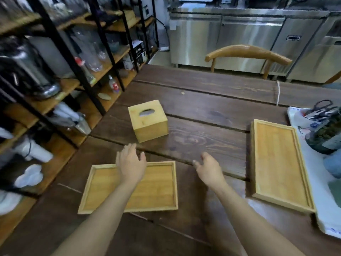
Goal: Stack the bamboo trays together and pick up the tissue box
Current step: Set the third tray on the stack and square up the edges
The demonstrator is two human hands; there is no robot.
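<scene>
Two shallow bamboo trays lie apart on the dark wooden table (212, 100). The nearer tray (155, 189) lies in front of me, long side across. The other tray (278, 163) lies to the right, long side pointing away. A cube-shaped bamboo tissue box (149, 124) with an oval slot on top stands beyond the near tray. My left hand (131, 163) hovers open over the near tray's far edge, just short of the box. My right hand (208, 169) is open above bare table between the two trays, holding nothing.
A white cloth (313, 174) with scissors (321, 106) and a dark green bundle (324, 133) lies at the right edge, partly under the right tray. Black-framed shelves (77, 71) with glassware line the left. A wooden chair (247, 52) stands at the table's far side.
</scene>
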